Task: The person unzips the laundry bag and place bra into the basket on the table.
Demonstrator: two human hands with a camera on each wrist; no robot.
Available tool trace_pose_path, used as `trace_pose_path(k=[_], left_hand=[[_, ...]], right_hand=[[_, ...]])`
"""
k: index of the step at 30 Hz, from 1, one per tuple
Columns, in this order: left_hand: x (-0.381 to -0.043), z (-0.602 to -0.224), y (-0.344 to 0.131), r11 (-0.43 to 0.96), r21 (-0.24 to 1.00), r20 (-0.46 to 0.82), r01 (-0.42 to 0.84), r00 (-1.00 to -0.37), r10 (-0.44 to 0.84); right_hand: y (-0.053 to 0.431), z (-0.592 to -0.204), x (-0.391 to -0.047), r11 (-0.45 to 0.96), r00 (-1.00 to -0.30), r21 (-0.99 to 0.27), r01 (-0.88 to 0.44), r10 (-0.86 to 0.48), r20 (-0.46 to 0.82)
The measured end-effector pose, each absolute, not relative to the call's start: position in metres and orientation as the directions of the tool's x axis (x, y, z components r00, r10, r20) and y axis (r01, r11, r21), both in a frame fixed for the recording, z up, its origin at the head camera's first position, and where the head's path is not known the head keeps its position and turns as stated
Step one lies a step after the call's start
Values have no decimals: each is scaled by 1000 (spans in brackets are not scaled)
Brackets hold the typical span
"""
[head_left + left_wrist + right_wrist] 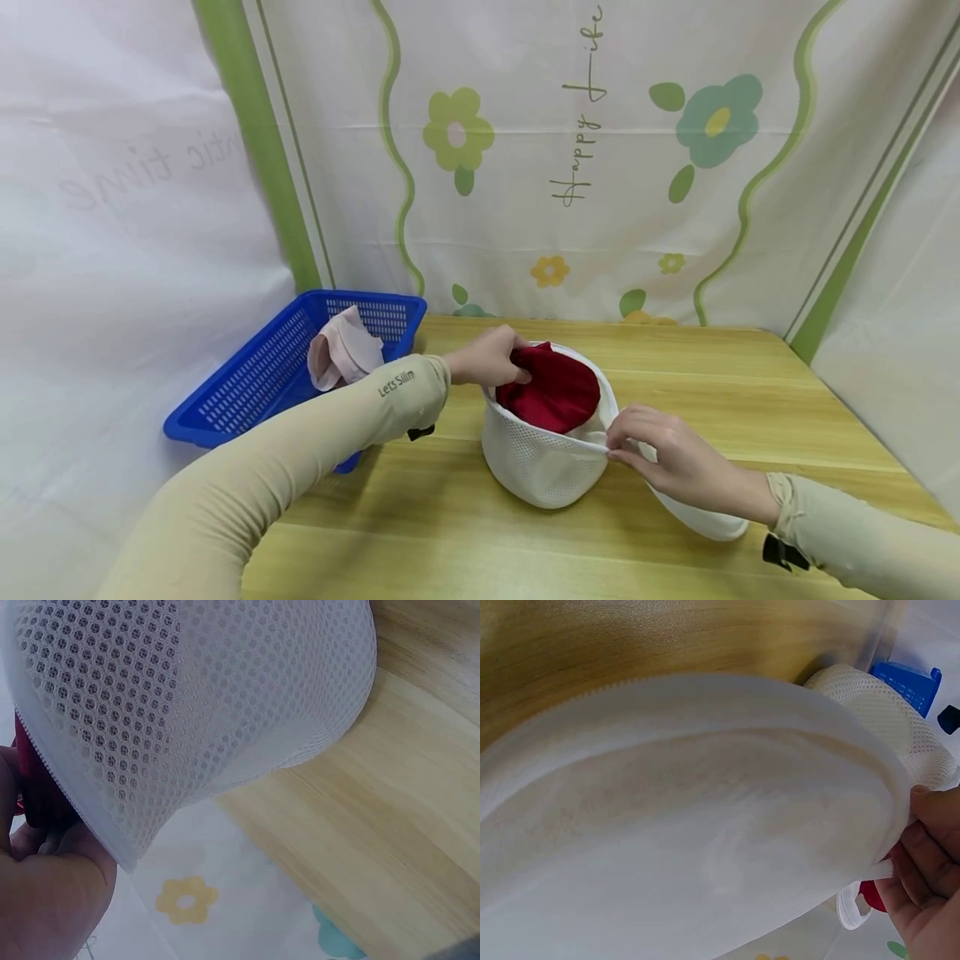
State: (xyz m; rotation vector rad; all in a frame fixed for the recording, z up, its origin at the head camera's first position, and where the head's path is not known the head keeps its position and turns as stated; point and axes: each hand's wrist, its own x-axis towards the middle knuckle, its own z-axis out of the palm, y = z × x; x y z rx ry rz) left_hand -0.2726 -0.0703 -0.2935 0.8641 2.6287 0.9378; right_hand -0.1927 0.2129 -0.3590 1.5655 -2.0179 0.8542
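A round white mesh laundry bag [543, 471] stands upright on the table with its top unzipped. Dark red cloth [558, 392] lies folded inside the opening. At the bag's far left rim my left hand [487, 357] pinches the edge of this cloth; the left wrist view shows the fingers at the red fabric [37, 780] just past the zipper edge. My right hand [675, 454] pinches the bag's rim on the right side, where the lid joins. From there the white lid [716, 523] hangs outward to the right, partly hidden by that hand, and fills much of the right wrist view.
A blue plastic basket [247, 367] sits at the left with a pale pink garment [348, 346] in it; my left sleeve crosses in front. The wooden table [480, 550] meets a printed curtain [525, 233] at the back, with white cloth on both sides.
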Motion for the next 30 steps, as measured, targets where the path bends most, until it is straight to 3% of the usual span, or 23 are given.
trace_pose_path(k=[9,20,30], left_hand=[[-275,-290,-74,517,782,10,349,-835,550],[-275,-285,-73,476,825,15,305,-854,521],[-272,-276,-74,454,856,-7,247,-873,487]], right_hand=[[212,-359,-192,169,-258,-196,-966,-695,672],[214,-358,-189,176,-269,-205,-963,-699,663],[217,-356,-186,246,-359,-264,-933,-718,597]])
